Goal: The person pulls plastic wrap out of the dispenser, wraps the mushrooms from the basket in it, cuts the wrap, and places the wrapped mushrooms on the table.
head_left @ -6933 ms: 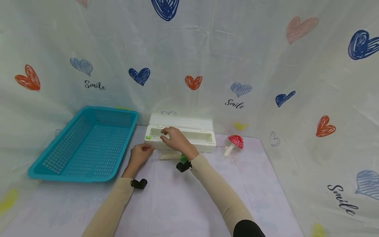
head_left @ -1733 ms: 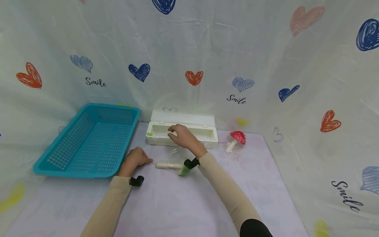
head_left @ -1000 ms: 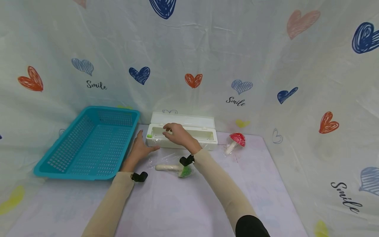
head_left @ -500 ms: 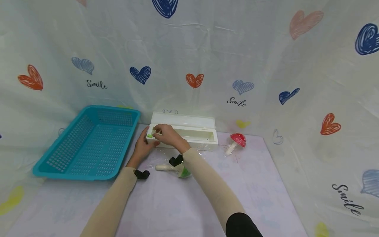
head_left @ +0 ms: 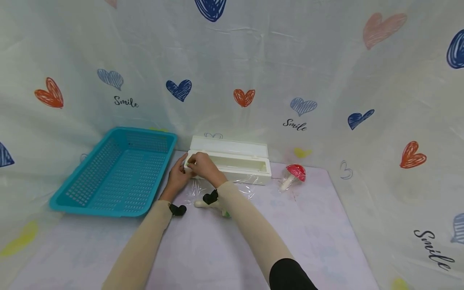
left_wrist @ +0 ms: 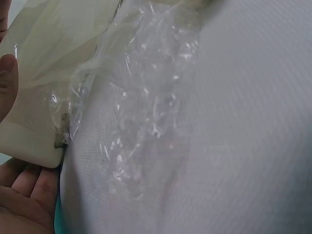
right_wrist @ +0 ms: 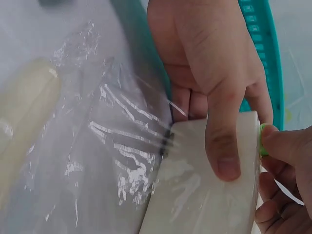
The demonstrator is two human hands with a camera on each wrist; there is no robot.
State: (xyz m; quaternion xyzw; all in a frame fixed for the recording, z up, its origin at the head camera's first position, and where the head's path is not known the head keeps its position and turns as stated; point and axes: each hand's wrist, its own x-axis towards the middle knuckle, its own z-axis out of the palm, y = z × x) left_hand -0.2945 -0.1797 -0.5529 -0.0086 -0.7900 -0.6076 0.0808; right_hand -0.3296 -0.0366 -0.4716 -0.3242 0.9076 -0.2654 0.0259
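A long white cling film dispenser box, its lid raised, stands against the backdrop. My left hand grips its left end, thumb on the front and fingers behind. At that same end my right hand pinches the small green slider, which the right wrist view shows between thumb and fingers. Clear film hangs from the front of the box, crumpled onto the table. A green-capped toy mushroom lies in front, over or under the film, I cannot tell which; my right forearm partly hides it.
A turquoise plastic basket stands on the left, close to my left hand. Right of the box lies a red-capped mushroom wrapped in clear film. The white table meets a heart-printed backdrop behind the box.
My left hand has left the film edge and moved up to the box's left end. The right hand has slid left onto the green slider. Earlier, the green-capped mushroom came nearer me.
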